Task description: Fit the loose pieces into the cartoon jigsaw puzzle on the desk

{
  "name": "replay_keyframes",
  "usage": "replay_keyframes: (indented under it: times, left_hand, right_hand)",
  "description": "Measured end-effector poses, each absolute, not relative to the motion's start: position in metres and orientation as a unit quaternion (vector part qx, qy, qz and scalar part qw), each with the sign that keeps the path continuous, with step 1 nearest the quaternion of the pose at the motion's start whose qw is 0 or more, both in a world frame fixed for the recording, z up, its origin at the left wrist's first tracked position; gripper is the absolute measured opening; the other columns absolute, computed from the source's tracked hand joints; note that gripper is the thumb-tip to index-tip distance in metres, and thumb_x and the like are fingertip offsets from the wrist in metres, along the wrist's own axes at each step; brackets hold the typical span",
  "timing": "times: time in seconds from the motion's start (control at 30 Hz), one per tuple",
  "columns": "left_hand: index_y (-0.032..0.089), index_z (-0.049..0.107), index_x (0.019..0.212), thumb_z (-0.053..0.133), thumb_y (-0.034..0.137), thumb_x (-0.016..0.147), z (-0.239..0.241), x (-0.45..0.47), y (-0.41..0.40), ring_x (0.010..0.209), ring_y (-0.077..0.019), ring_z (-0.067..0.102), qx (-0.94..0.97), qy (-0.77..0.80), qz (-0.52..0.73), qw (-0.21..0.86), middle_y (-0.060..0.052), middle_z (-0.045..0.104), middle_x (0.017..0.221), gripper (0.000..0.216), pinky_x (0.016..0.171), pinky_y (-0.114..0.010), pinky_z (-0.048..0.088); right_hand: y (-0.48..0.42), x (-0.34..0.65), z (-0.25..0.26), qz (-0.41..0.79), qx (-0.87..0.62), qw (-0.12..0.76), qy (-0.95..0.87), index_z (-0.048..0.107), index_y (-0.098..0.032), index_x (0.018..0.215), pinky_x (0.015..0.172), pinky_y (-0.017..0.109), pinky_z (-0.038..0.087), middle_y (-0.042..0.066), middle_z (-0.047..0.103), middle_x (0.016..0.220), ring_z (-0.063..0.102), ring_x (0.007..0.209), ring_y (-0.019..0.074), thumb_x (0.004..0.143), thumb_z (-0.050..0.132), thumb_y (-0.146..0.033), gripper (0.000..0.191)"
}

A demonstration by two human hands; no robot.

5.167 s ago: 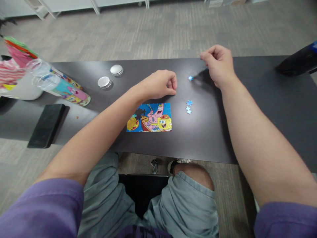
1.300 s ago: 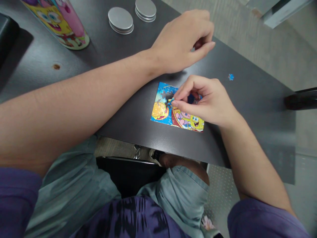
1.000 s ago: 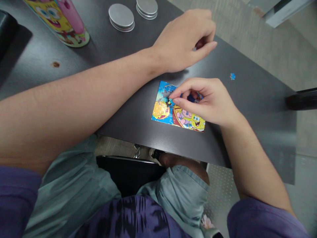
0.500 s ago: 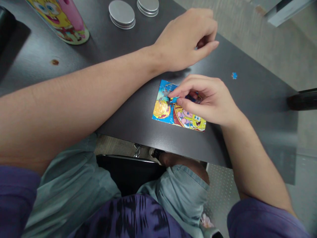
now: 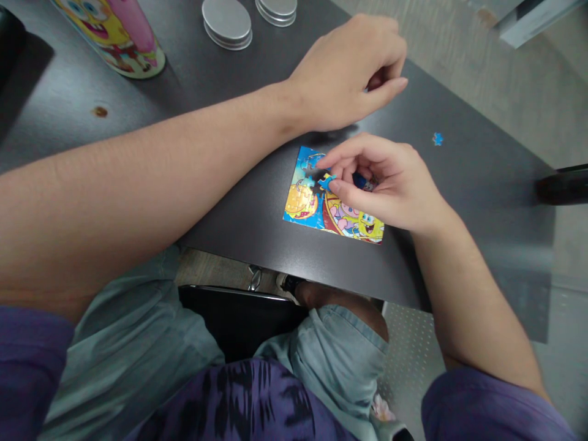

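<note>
A small jigsaw puzzle (image 5: 301, 205) with cartoon pictures lies on the dark table, with a dark gap in its upper left part. Over that gap, my right hand (image 5: 383, 177) holds a blue and yellow puzzle piece (image 5: 326, 182) at the thumb tip, the index finger raised a little off it. The palm and other fingers cover the puzzle's upper right. My left hand (image 5: 351, 73) rests on the table beyond the puzzle, its fingers curled under. A speck of blue shows by its thumb, too small to name.
One loose blue puzzle piece (image 5: 438, 139) lies to the right, near the table's far edge. Two round silver tins (image 5: 227, 24) and a cartoon-printed can (image 5: 133, 49) stand at the back left. A black object (image 5: 563, 185) is at the right edge.
My right index finger has lifted away from the thumb, and the held puzzle piece has tilted so that more of it shows. My left hand has hardly moved.
</note>
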State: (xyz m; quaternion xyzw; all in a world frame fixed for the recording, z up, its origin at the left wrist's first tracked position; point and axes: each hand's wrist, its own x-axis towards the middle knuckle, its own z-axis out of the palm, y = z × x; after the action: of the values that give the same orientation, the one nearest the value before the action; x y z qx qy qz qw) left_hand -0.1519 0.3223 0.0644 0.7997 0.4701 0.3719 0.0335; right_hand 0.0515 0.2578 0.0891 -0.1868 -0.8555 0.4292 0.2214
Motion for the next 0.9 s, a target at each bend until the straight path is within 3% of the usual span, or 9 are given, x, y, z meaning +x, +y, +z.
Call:
replay_keyframes:
  times: [0.17,0.3,0.47,0.6,0.77,0.9]
  left_hand:
    - [0.004,0.092,0.12,0.08,0.01,0.112,0.064,-0.1524,0.3228,0.135,-0.0454,0.09,0.802,0.462,0.377,0.035,-0.021,0.092,0.137,0.015,0.111,-0.054,0.066]
    - [0.005,0.092,0.121,0.08,0.011,0.112,0.0626,-0.1531,0.3246,0.135,-0.045,0.09,0.803,0.462,0.375,0.036,-0.02,0.092,0.137,0.016,0.111,-0.054,0.065]
    - [0.006,0.092,0.123,0.081,0.013,0.113,0.0637,-0.1548,0.3246,0.138,-0.0453,0.089,0.805,0.466,0.366,0.042,-0.019,0.092,0.14,0.016,0.113,-0.055,0.065]
    - [0.004,0.091,0.123,0.079,0.013,0.114,0.065,-0.1538,0.3215,0.138,-0.0439,0.089,0.808,0.468,0.357,0.026,-0.019,0.091,0.135,0.017,0.113,-0.053,0.065]
    - [0.006,0.091,0.116,0.079,0.006,0.11,0.0623,-0.1508,0.3209,0.129,-0.0421,0.092,0.805,0.467,0.366,-0.002,-0.017,0.092,0.121,0.014,0.105,-0.052,0.066]
    - [0.005,0.092,0.119,0.079,0.008,0.11,0.0597,-0.1518,0.3214,0.132,-0.0441,0.091,0.806,0.459,0.373,0.011,-0.02,0.093,0.131,0.016,0.108,-0.055,0.068]
  right_hand:
    - [0.2569,0.052,0.0929,0.391,-0.202,0.19,-0.877,0.092,-0.029,0.117,0.08,0.041,0.064,0.001,0.079,0.089,0.067,0.074,0.0194,0.112,0.093,-0.026,0.006]
    - [0.2564,0.0514,0.0902,0.408,-0.192,0.207,-0.868,0.09,-0.025,0.115,0.068,0.033,0.055,-0.004,0.076,0.083,0.062,0.067,0.0138,0.109,0.089,-0.018,0.009]
    - [0.2559,0.0519,0.088,0.413,-0.197,0.213,-0.863,0.09,-0.026,0.117,0.068,0.033,0.058,-0.003,0.081,0.089,0.064,0.069,0.0144,0.108,0.09,-0.018,0.012]
    - [0.2568,0.0517,0.0904,0.399,-0.208,0.203,-0.87,0.095,-0.03,0.114,0.077,0.04,0.062,0.002,0.085,0.097,0.071,0.077,0.02,0.113,0.094,-0.031,0.002]
    - [0.2588,0.0505,0.0913,0.384,-0.193,0.205,-0.879,0.099,-0.033,0.114,0.081,0.046,0.064,0.004,0.087,0.1,0.072,0.08,0.0242,0.113,0.095,-0.043,0.01]
    - [0.2573,0.0513,0.0902,0.382,-0.225,0.189,-0.876,0.1,-0.035,0.12,0.083,0.045,0.065,0.003,0.086,0.098,0.068,0.078,0.0227,0.115,0.095,-0.052,0.019]
